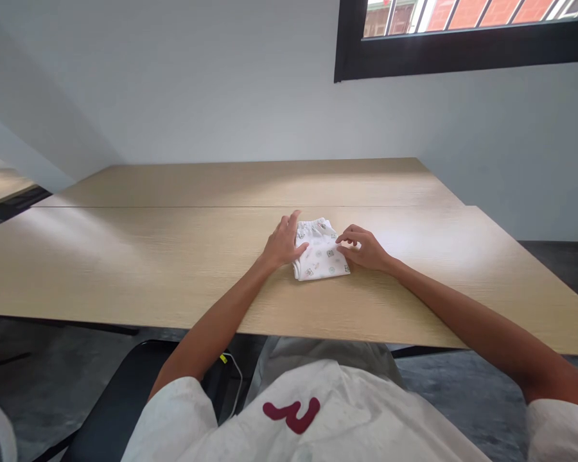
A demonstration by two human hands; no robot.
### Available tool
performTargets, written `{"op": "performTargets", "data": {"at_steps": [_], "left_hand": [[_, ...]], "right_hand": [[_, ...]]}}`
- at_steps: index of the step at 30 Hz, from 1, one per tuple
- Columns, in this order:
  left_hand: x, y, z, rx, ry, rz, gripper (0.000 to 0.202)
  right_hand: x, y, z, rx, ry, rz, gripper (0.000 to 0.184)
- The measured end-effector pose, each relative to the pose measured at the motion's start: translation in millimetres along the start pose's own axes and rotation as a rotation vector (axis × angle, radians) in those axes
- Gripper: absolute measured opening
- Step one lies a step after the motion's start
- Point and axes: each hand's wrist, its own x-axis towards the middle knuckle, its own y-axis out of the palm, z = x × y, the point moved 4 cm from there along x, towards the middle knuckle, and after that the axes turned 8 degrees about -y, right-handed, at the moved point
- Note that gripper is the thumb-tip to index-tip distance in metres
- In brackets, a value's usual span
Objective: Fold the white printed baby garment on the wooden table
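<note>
A small white folded garment (320,257) with a pale printed pattern and a gathered waistband lies on the light wooden table (173,256), in front of me. My left hand (284,242) rests on its left edge with the fingers lying over the cloth. On the right edge, my right hand (364,248) has its fingers curled and pinched at the cloth.
A second wooden table (250,179) joins the first at the far side, against a grey wall. A dark-framed window (462,45) sits at the upper right. A black chair (120,398) is below the table's near edge at the left, with a white cable (238,382) beside it.
</note>
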Motion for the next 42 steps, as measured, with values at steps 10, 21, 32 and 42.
{"op": "performTargets", "data": {"at_steps": [10, 21, 32, 42], "left_hand": [[5, 3.7, 5, 0.025, 0.352, 0.436, 0.054], [10, 5.6, 13, -0.062, 0.278, 0.349, 0.033], [-5, -10.4, -13, -0.431, 0.135, 0.490, 0.037], [9, 3.9, 14, -0.265, 0.020, 0.203, 0.033]], "right_hand": [[1, 11, -15, -0.252, -0.003, 0.262, 0.050], [3, 12, -26, -0.173, 0.024, 0.190, 0.034], [8, -3, 12, 0.418, 0.133, 0.050, 0.038], [3, -15, -17, 0.154, 0.469, 0.025, 0.028]]}}
